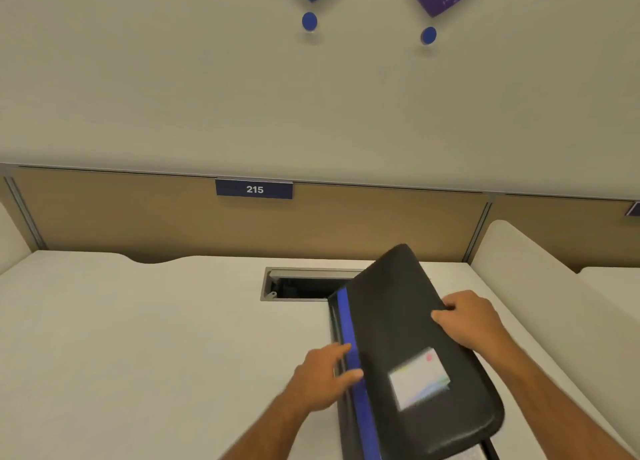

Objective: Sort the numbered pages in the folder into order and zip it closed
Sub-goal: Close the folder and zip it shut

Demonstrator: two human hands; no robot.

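A black zip folder (391, 321) with a blue spine stripe lies on the right part of the white desk (138, 338). Its top cover is tilted up off the lower half, and a pale label (419, 376) is stuck on that cover. My right hand (467, 317) grips the cover's right edge, fingers curled over it. My left hand (325, 376) rests with straight fingers on the blue stripe at the folder's left side. The pages inside are hidden by the cover.
A rectangular cable opening (304, 285) is set into the desk just behind the folder. A tan partition with a blue "215" plate (254, 189) stands at the desk's back. A white side divider (540, 269) rises on the right.
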